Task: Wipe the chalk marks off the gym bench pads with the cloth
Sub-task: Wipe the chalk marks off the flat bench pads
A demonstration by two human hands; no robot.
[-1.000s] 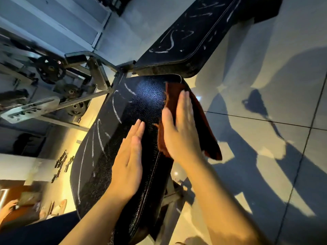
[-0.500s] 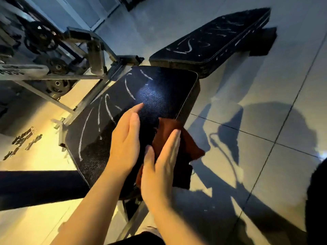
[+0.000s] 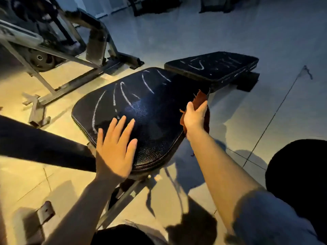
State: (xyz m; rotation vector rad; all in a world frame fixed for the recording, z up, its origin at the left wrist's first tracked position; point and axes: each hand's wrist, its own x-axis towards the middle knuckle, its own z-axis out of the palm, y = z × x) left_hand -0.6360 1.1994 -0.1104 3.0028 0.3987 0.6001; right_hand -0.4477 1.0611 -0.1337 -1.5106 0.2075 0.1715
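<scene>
1. Broadly, pale tiled floor [image 3: 221,32] all around, lit yellow at the left and blue-grey at the right, crossed by dark grout lines and hard shadows.
2. Behind at the upper left, a metal machine frame [image 3: 95,41] with a weight plate [image 3: 39,58]; top cut off by the picture edge, details blurred and dim.
3. Centre, near seat pad [image 3: 155,106]: black, pebbled, glossy under a light spot. Curved white chalk marks [image 3: 123,93] over its far and left parts; the near-right area looks clean and dark. Support struts under it mostly hidden in shadow.
4. Beyond it, just past a narrow gap, the long back pad [image 3: 212,68], also black, with scattered white strokes and specks; its far end too blurred to read.
5. Low right, a dark rounded shape [image 3: 297,177] cut off by the frame; not identifiable.
6. Left hand [image 3: 115,149] flat on the near edge of the seat pad, fingers spread wide, holding nothing.
7. Right hand [image 3: 195,117] at the pad's right edge, grip closed around the cloth.
8. Cloth [image 3: 200,99]: rust-brown, frayed, bunched; one corner sticking up above the fist, the rest hanging past the pad's side, largely hidden behind hand and wrist.
</scene>
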